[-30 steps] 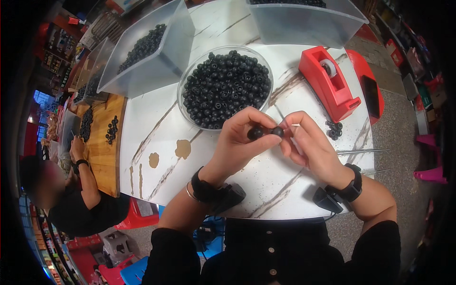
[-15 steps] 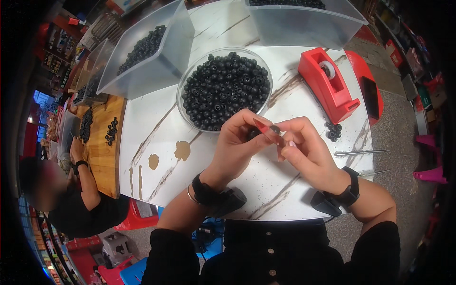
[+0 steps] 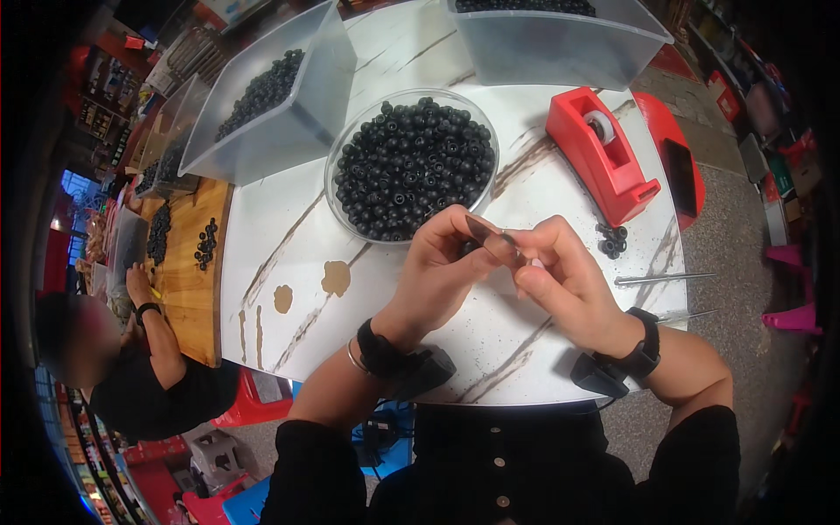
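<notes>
Worktable [image 3: 560,359], white with brown veining, seen from above. Left hand [image 3: 442,267] and right hand [image 3: 564,276] meet over the table's middle, just in front of the glass bowl [image 3: 343,157] of black beads [image 3: 411,166]; together they pinch a short strip of clear tape [image 3: 492,241], the left thumb and forefinger closed on its near end, the right fingertips closed on the other. Something dark shows under the left fingers; what it is cannot be told. Red tape dispenser [image 3: 604,162] stands right of the bowl, a small cluster of loose beads [image 3: 611,241] beside its near end. Two thin metal rods [image 3: 665,278] lie near the right edge. Clear plastic bin [image 3: 271,96] of beads sits upper left; a second bin [image 3: 560,44] at the far side. A seated person [image 3: 131,367] works at a wooden table [image 3: 188,280] to the left.
</notes>
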The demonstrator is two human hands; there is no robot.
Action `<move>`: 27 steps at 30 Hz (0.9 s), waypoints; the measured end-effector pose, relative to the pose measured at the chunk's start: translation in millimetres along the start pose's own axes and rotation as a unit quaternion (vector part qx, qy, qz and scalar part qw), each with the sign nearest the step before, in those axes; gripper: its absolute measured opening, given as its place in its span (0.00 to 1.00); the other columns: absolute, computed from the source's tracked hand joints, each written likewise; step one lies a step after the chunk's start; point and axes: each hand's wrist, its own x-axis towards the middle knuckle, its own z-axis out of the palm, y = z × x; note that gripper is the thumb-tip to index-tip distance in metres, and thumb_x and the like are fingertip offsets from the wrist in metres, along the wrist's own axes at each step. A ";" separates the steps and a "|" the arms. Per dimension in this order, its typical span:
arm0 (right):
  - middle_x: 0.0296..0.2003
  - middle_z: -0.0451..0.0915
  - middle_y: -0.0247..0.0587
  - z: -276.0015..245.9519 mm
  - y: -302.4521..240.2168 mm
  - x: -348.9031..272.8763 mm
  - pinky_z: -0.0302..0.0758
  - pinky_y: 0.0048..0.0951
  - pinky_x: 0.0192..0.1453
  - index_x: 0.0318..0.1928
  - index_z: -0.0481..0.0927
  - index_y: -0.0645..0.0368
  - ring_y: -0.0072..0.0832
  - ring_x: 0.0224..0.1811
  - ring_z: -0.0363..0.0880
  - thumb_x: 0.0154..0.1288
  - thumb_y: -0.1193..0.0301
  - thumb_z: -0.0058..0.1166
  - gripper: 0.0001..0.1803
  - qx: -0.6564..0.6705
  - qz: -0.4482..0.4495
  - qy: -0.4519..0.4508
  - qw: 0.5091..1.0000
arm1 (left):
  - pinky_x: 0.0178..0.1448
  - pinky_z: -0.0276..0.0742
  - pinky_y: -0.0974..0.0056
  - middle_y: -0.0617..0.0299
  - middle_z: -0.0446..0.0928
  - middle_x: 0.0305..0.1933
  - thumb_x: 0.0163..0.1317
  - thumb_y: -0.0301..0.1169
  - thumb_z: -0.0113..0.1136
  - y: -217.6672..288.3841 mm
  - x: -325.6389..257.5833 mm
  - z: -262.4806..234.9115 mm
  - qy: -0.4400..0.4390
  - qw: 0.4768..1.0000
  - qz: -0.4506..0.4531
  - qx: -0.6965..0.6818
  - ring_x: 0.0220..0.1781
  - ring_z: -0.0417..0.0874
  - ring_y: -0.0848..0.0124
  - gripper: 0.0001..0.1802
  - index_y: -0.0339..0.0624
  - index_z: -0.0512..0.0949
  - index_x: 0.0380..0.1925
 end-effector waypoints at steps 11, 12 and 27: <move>0.24 0.66 0.26 -2.1 -11.3 6.7 0.57 0.11 0.26 0.49 0.63 0.60 0.08 0.22 0.58 0.67 0.69 0.38 0.12 0.094 0.140 0.018 0.986 | 0.31 0.61 0.78 0.61 0.75 0.34 0.57 0.21 0.50 0.3 -1.8 -7.9 0.004 0.997 -0.069 -0.036 0.33 0.71 0.82 0.05 0.40 0.68 0.33; 0.23 0.67 0.25 -2.3 -10.7 7.0 0.55 0.10 0.25 0.49 0.63 0.59 0.08 0.21 0.57 0.67 0.69 0.38 0.13 0.095 0.136 0.015 0.986 | 0.30 0.60 0.78 0.62 0.74 0.34 0.58 0.21 0.49 0.8 -1.6 -6.3 0.008 0.997 -0.074 -0.036 0.32 0.70 0.83 0.05 0.40 0.68 0.34; 0.22 0.67 0.31 -4.8 -4.8 5.5 0.60 0.18 0.26 0.53 0.64 0.57 0.16 0.20 0.62 0.60 0.71 0.47 0.20 -0.164 -0.023 -0.015 0.986 | 0.33 0.61 0.76 0.62 0.75 0.32 0.62 0.34 0.49 0.3 0.2 -11.4 -0.069 0.988 -0.104 -0.088 0.30 0.67 0.80 0.09 0.41 0.67 0.38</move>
